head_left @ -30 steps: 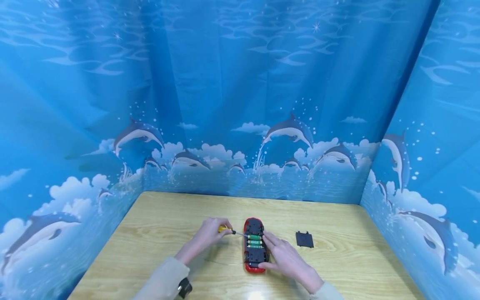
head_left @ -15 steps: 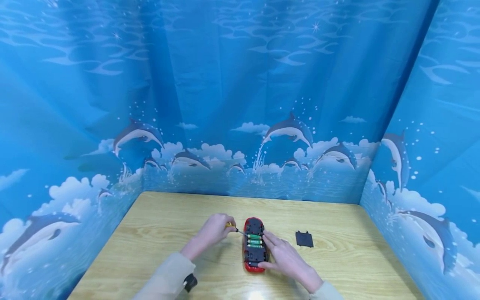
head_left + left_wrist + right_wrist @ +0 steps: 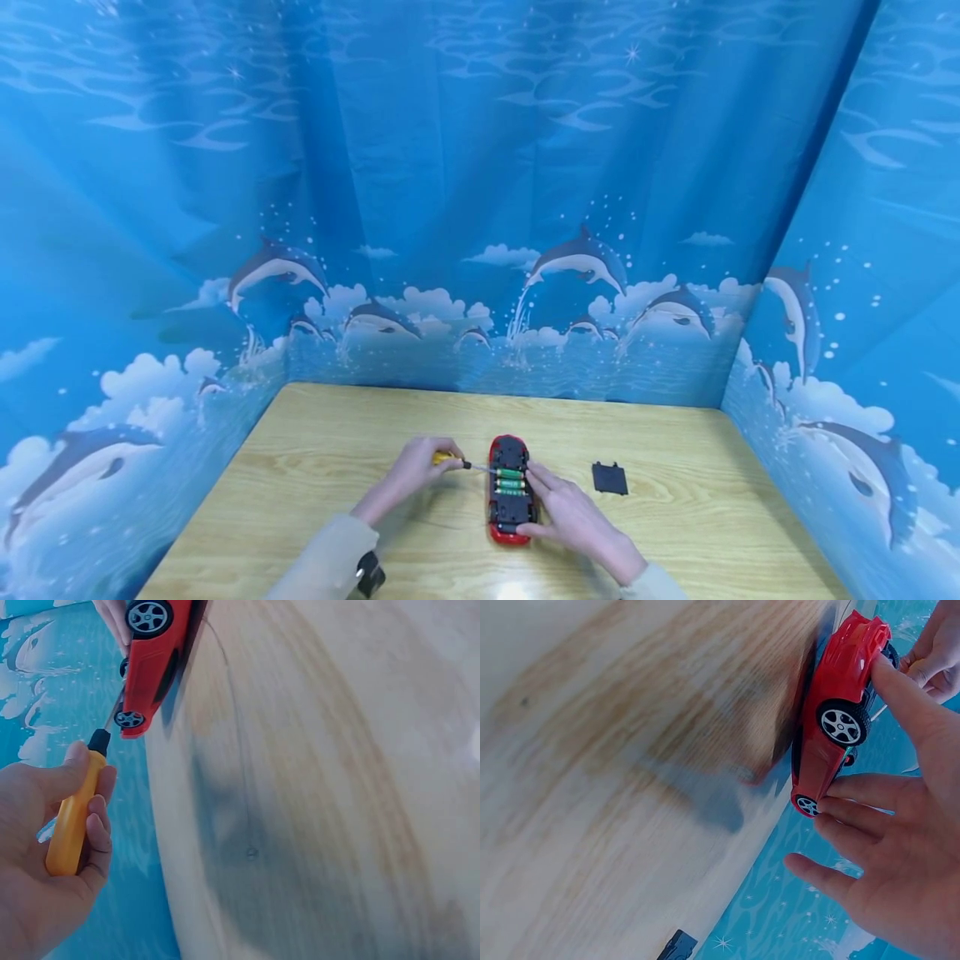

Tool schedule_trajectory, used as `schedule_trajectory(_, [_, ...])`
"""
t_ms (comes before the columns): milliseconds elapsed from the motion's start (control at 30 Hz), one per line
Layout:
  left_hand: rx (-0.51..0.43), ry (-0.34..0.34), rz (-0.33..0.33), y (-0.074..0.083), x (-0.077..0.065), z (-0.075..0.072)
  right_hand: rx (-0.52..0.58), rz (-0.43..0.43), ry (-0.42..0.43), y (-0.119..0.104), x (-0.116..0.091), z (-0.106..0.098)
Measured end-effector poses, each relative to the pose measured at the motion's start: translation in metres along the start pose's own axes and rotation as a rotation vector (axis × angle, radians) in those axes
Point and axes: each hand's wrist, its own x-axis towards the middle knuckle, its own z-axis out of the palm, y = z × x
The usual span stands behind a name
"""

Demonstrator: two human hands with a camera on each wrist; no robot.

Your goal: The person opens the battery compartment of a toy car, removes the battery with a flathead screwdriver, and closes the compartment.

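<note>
A red toy car [image 3: 510, 533] lies upside down on the table, its black underside facing up. Three green batteries [image 3: 511, 483] sit side by side in its uncovered compartment. My left hand [image 3: 424, 463] grips the yellow handle of a screwdriver [image 3: 73, 817]. The shaft points right, its tip at the left edge of the compartment, by the far battery. On the car's right side rests my right hand [image 3: 566, 510], its fingers [image 3: 855, 817] fairly straight against a wheel and the side, the thumb on the car's near end.
A black battery cover [image 3: 609, 478] lies on the wooden table [image 3: 337, 433] to the right of the car. From the car a thin wire [image 3: 238, 735] trails leftward over the tabletop. Blue dolphin-print curtains [image 3: 450, 208] stand around the table's far and side edges.
My left hand moved up and right, tilting the screwdriver more steeply, then came back down and left to a flatter hold. The right hand and the car stay put.
</note>
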Motion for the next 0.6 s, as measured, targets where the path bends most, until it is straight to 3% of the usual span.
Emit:
schedule_trajectory(433, [-0.155, 0.044, -0.069, -0.017, -0.011, 0.016, -0.010, -0.005, 0.006, 0.002, 0.000, 0.000])
schedule_trajectory(600, [-0.166, 0.044, -0.098, -0.016, -0.014, 0.017, -0.006, -0.005, 0.006, 0.002, 0.000, 0.001])
